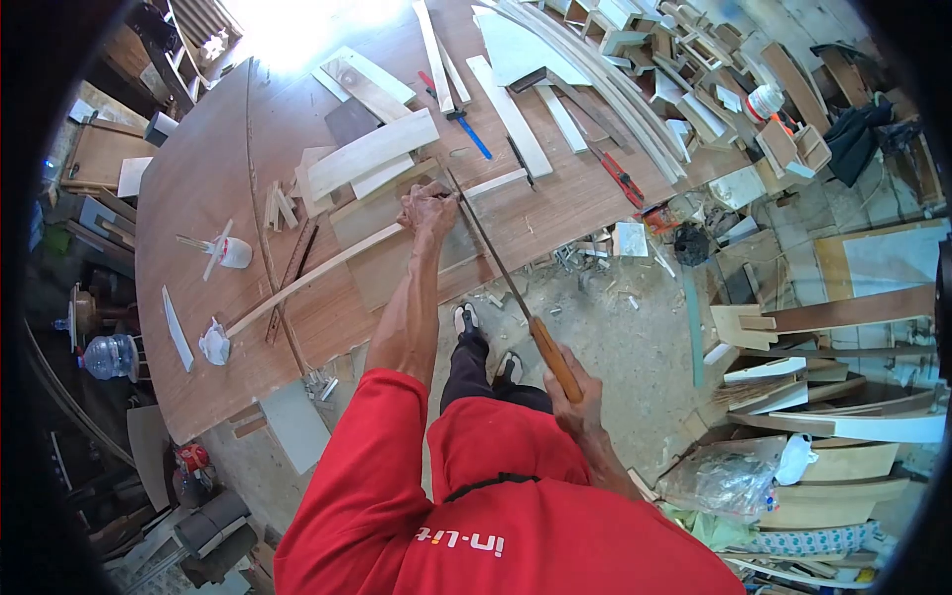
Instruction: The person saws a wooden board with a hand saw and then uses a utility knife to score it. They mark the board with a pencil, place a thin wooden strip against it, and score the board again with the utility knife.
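Observation:
My right hand (578, 390) is wrapped round the wooden handle of a handsaw (553, 357). The saw's long thin blade slants up and to the left, its far end beside my left hand (429, 208). With fingers closed, my left hand grips and presses down a long, narrow wooden strip (327, 273) at the blade. The strip crosses a flat board (382, 273) on the table, and a length of it shows beyond the blade on the right. Whether the teeth are in the wood is too small to tell.
On the brown table (198, 288) lie pale boards (372, 154), a blue tool (471, 134), a red cutter (620, 178), a carpenter's square (565, 84) and a white tub (234, 252). Wood scraps (570, 263) litter the floor; stacked offcuts (843, 426) stand at right.

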A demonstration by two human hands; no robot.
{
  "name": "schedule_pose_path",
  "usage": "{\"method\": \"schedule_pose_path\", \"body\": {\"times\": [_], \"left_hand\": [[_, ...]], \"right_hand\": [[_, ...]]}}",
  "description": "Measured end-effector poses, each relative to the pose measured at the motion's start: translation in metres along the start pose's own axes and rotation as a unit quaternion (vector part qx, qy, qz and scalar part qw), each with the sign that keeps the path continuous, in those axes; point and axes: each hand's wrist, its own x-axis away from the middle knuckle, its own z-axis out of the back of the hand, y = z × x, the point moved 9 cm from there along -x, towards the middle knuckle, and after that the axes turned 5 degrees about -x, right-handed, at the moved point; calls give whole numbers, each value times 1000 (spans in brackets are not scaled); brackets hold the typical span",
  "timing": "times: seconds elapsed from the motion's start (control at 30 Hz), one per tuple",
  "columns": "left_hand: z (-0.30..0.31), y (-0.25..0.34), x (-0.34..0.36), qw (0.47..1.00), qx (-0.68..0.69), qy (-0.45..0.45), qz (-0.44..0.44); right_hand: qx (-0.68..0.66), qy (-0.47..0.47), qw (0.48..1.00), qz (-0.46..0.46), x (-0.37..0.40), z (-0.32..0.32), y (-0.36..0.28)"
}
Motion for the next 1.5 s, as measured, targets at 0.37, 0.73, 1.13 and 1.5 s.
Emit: {"method": "schedule_pose_path", "body": {"times": [0.37, 0.73, 1.13, 1.5], "left_hand": [[5, 5, 20, 991, 26, 55, -120], [12, 19, 40, 969, 26, 144, -201], [10, 22, 36, 974, -4, 133, -185], [11, 21, 35, 971, -2, 142, -193]], "right_hand": [[2, 21, 1000, 6, -8, -13, -12], [-9, 27, 999, 26, -9, -10, -7], [55, 45, 995, 66, 24, 14, -13], [9, 17, 999, -34, 16, 5, -3]]}}
